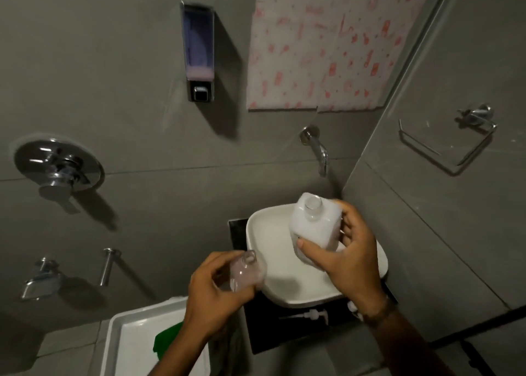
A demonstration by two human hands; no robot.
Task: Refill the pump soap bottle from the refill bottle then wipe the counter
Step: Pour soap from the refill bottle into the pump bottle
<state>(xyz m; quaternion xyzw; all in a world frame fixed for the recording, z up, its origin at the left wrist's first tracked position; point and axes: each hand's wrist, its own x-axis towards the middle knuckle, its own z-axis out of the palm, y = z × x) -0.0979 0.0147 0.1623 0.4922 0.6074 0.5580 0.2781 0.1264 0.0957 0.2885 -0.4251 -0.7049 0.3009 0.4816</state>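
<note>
Your left hand (210,296) grasps the open pump bottle (247,273); your right hand (353,259) grasps the refill bottle (314,222) over the sink (273,233), so spills land inside.

The basin (264,233) sits on the tabletop (256,327), below the wall tap (316,148). The refill bottle (314,222) is over the basin, the pump soap bottle (246,273) at the basin's left edge. The pump head (308,316) lies on the tabletop before the basin. A wall dispenser (198,51) hangs up left.
</note>
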